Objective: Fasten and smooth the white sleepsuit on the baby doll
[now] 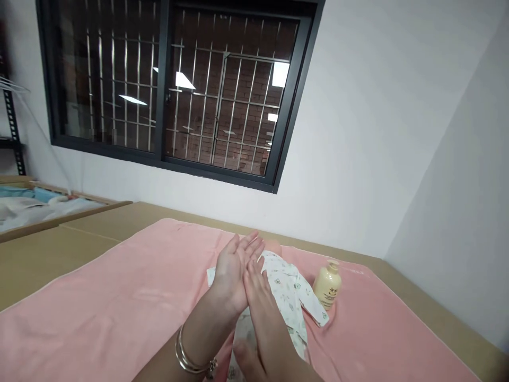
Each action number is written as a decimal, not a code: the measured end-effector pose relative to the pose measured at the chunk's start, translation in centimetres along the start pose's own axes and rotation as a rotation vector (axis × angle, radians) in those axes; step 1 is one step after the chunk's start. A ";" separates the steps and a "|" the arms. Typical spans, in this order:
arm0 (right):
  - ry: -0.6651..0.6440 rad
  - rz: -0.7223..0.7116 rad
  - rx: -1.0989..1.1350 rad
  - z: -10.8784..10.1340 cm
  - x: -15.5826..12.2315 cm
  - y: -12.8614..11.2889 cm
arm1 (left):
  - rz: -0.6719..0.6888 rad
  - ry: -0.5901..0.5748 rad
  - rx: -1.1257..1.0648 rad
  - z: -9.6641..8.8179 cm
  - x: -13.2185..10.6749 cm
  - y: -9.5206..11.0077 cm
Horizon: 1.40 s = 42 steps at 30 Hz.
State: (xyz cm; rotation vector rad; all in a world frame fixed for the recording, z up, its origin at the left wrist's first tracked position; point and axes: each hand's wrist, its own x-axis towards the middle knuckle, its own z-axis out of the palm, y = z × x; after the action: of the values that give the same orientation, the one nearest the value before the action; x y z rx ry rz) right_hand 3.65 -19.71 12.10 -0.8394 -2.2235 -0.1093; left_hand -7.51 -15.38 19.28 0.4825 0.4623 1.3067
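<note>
Blanket (119, 297), pink, soft-looking, spreads across the left; should ruck up easily if dragged. Left hand (234, 270), near centre: palm turned up, fingers extended. Right hand (267, 313) just right of it, fingers straight, laid against the left palm. Hands together, clamped on nothing visible; cannot tell whether anything lies between the palms. Doll (273, 245), apparently, lies beyond and partly under them on the blanket, in a printed white garment (285, 289). Cloth judged light, limp, best pinched at cuff or hem; body best supported under head and back. Right of the near sleeve: cream bottle (328, 284), upright, probably smooth, slippery to oily fingers; grasp round the body.
</note>
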 end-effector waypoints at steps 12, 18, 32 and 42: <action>0.110 -0.087 -0.205 -4.8 1.0 3.2 | -0.373 -0.320 -0.127 2.1 -1.8 -5.0; -0.006 -0.173 -0.216 -3.0 0.7 2.0 | -0.261 -0.288 -0.092 0.7 -2.5 -0.3; -0.024 -0.083 -0.128 -3.7 0.8 2.4 | -0.120 -0.256 0.460 1.0 0.5 -4.5; -0.096 -0.062 -0.146 -2.2 0.8 2.7 | -0.240 -0.275 -0.039 -0.4 1.7 -0.2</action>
State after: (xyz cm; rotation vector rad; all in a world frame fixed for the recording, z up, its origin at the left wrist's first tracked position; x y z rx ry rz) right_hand 6.23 -17.81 13.76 -0.8703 -2.3543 -0.2693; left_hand -7.23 -13.70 18.75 0.5471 0.2558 0.9990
